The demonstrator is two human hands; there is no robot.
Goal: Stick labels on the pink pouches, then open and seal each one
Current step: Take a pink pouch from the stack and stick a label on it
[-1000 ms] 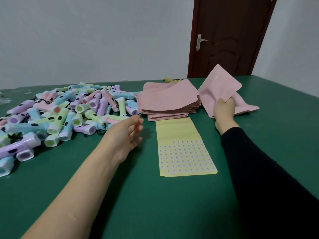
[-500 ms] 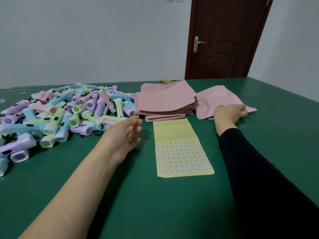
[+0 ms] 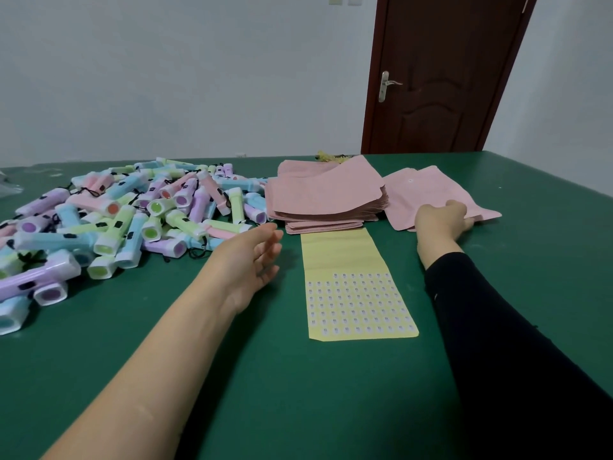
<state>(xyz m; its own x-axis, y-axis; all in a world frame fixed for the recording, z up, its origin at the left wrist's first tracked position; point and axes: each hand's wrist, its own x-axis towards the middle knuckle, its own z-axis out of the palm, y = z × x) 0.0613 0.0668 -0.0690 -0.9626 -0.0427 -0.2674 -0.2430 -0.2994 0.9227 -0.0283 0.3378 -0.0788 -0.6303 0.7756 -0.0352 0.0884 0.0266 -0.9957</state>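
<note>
Pink pouches [image 3: 326, 200] first: where do we have them?

Most sit in a thick stack at the far middle of the green table [image 3: 298, 393]. A smaller loose pile [image 3: 418, 190] lies just to its right, and one pouch there shows a small round dot that we take for a label.

And our hands?

Our right hand [image 3: 442, 217] lies on that loose pile, knuckles up and fingers reaching over the top pouch. We cannot tell whether they pinch its edge or only press on it. Our left hand [image 3: 255, 257] hovers near the table between the toy torches [image 3: 132, 214] and the label sheet [image 3: 355, 287], fingers relaxed, holding nothing.

So which step are we on?

We judge that we are between pouches, with one set onto the loose pile and the next not yet taken. The stack is tall, so most of the task lies ahead.

What does the next move call for?

We need to slide one pouch off the top of the stack without dragging its neighbours, then peel a single small label from the sheet, whose far part is already bare. The labels are tiny and closely packed, so a fingertip or nail must catch only one.
</note>
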